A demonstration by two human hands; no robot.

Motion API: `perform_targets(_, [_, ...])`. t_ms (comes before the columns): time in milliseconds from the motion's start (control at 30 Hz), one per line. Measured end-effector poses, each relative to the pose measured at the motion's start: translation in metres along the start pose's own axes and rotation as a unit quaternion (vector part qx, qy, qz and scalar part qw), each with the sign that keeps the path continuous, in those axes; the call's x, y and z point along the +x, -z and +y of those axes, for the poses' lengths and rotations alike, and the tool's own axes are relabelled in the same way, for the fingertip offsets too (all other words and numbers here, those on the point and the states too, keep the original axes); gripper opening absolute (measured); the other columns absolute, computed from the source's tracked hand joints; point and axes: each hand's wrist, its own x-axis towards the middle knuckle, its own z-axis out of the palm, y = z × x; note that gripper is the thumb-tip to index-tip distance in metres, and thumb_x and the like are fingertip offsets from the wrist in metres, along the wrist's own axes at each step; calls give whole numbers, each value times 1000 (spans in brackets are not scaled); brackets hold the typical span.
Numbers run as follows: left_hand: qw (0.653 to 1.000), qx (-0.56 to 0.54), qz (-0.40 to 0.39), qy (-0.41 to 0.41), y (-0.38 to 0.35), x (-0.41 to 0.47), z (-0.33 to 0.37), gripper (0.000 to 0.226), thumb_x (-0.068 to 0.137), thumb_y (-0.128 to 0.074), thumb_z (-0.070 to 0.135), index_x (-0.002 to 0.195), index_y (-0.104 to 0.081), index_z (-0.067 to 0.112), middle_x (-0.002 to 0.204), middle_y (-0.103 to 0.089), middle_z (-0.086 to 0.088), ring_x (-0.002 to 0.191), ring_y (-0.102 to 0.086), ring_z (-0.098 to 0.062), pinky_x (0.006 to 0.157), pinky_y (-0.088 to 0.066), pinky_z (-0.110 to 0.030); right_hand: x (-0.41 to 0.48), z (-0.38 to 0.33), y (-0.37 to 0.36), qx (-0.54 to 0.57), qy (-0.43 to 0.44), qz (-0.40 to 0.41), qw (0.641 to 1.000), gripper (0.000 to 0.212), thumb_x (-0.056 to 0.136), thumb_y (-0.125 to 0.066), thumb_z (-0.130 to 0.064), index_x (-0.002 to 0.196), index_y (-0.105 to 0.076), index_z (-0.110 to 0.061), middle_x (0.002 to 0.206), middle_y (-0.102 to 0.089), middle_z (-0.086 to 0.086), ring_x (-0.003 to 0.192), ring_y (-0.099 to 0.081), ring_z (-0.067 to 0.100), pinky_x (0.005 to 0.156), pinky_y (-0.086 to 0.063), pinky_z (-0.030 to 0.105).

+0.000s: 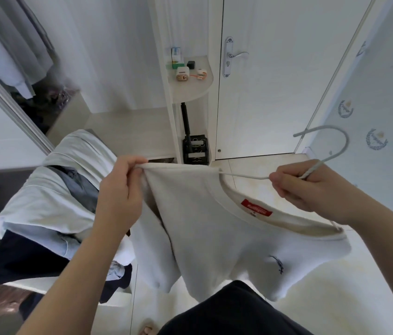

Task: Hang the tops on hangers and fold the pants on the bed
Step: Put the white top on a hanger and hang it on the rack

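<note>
While the left hand (118,189) pinches a white top's (214,238) shoulder, the right hand (304,187) grips a grey hanger (330,151) threaded through its collar.

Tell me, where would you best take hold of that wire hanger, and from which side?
Grip the hanger at its twisted neck just under the hook, coming from the right, as the right hand does. The hook sticks out clear of the shirt, while the arms run into the collar.
</note>
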Motion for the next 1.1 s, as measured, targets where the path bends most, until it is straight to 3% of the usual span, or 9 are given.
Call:
perform_targets(167, [996,13,-89,-21,1,8,-3,27,100,-40,11,110,-64,16,103,-65,14,95,-58,-7,87,-40,-12,-1,-2,-20,32,1,-30,999,44,100,-56,-35,59,-54,-19,54,-33,6,49,-26,18,44,-25,22])
perform_targets(300, [993,44,-108,-23,1,11,-11,28,98,-40,2,107,-65,10,103,-63,4,96,-55,-11,85,-36,-9,-3,-4,-29,32,7,-28,999,43,100,-56,-34,59,-55,-21,52,-35,3,47,-29,16,44,-28,18])
perform_targets(467, [991,100,-83,22,5,10,-7,28,97,-44,-7,110,-66,5,108,-64,-5,108,-56,-32,91,-37,-29,2,-12,-33,-15,10,-11,1000,40,101,-56,-29,61,-58,-21,49,-37,-5,44,-32,11,45,-29,15])
perform_targets(567, [978,92,-170,-72,8,12,16,29,100,-45,17,120,-66,15,120,-65,4,116,-54,-16,101,-37,-30,9,-24,-38,-57,27,-9,998,39,100,-56,-31,62,-58,-21,46,-40,-12,42,-35,5,46,-31,12])
perform_targets(633, [953,51,-285,-88,4,15,32,27,103,-42,33,111,-66,24,106,-67,16,101,-56,2,89,-38,-15,17,-30,-40,-82,38,-9,996,39,99,-57,-30,62,-60,-21,44,-40,-16,42,-36,4,48,-33,12])
perform_targets(700, [945,35,-315,-83,-3,17,38,24,103,-42,34,100,-64,25,91,-63,15,90,-57,0,78,-37,-12,28,-32,-40,-91,38,-8,995,37,98,-58,-35,65,-63,-20,45,-37,-14,44,-33,8,48,-33,16])
perform_targets(900, [976,4,-211,-52,-8,17,26,19,101,-50,23,93,-65,15,82,-62,6,81,-55,-7,72,-38,-17,33,4,-12,-149,77,41,985,12,86,-73,-43,96,-68,-39,82,-66,-10,75,-60,1,70,-46,13])
perform_targets(1000, [990,-4,-138,-33,8,23,15,21,98,-50,25,91,-64,11,78,-62,0,75,-53,-12,70,-40,-27,16,46,23,-152,-30,-19,988,36,81,-74,-50,115,-63,-44,107,-69,-19,103,-64,-1,92,-48,22])
perform_targets(1100, [995,-2,-94,-26,22,31,7,16,97,-51,27,91,-62,17,79,-61,5,75,-52,-13,69,-38,-27,5,85,39,-138,-130,-63,980,13,93,-71,-25,103,-74,-32,100,-76,-16,96,-69,0,96,-51,34])
